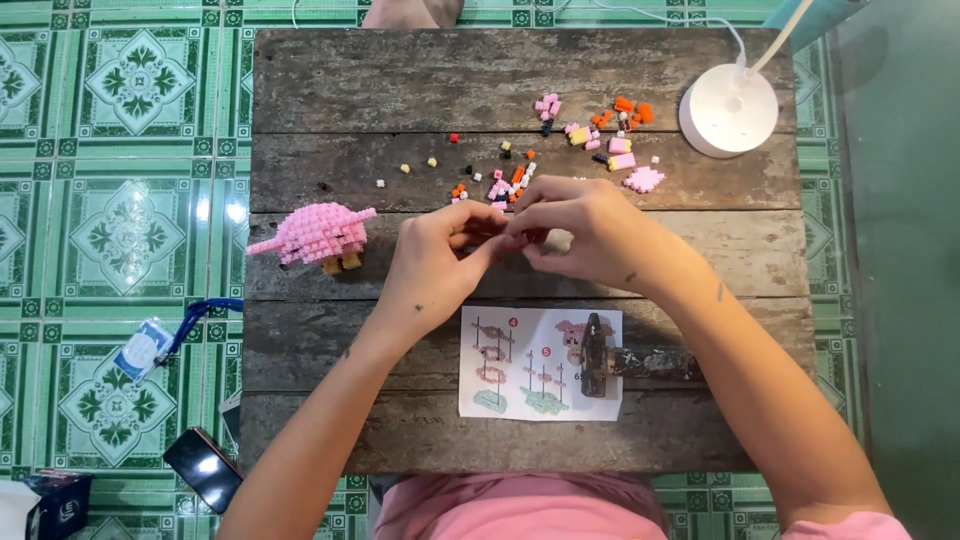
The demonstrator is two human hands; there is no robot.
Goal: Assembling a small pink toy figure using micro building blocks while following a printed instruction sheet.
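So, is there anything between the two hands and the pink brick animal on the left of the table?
Nothing visible. The left hand and right hand meet at mid-table, and only bare wood lies between them and the pink brick animal.

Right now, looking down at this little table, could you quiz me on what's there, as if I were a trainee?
1. True or false: the pink brick figure lies to the left of the left hand.
2. What rests on the instruction sheet? A) a dark hammer B) a phone C) the lamp base
3. Fill in: the two hands meet over a small ____ piece, with the loose bricks lying beyond them.

Key
1. True; it stands apart from the hand, on the wooden table.
2. A; the dark hammer lies across the sheet's right part.
3. Pink; the right hand and left hand pinch it between fingertips, mostly hiding it.
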